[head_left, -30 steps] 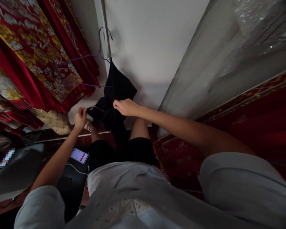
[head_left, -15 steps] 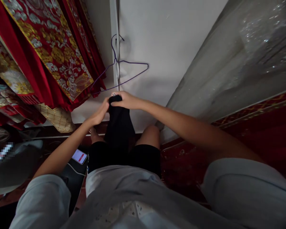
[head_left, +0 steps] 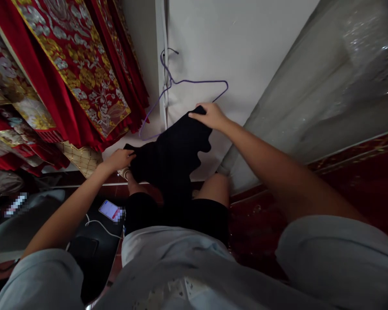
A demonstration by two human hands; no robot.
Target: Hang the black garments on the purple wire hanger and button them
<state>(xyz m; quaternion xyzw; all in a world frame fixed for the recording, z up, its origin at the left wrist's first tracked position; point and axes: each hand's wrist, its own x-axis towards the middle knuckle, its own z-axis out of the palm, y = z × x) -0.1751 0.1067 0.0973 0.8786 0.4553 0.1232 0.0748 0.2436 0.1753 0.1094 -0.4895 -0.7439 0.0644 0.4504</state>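
Note:
I hold a black garment (head_left: pixel 174 155) stretched out in front of me. My right hand (head_left: pixel 211 116) grips its upper right corner, close to the white wall. My left hand (head_left: pixel 118 160) is closed on its lower left edge. A purple wire hanger (head_left: pixel 194 82) hangs bare on the wall just above the cloth, with its lower bar passing behind the garment. The garment's lower part drapes down over my knees.
Red and gold embroidered fabrics (head_left: pixel 67 73) hang at the left. A phone (head_left: pixel 110 211) with a lit screen and a white cable lies on a dark surface by my left knee. A glittery grey covering (head_left: pixel 326 86) slopes at the right above a red patterned surface (head_left: pixel 358 181).
The garment came off the hanger, was bunched between both hands, and is now spread wide. My right hand rose to the right and my left hand dropped to the left.

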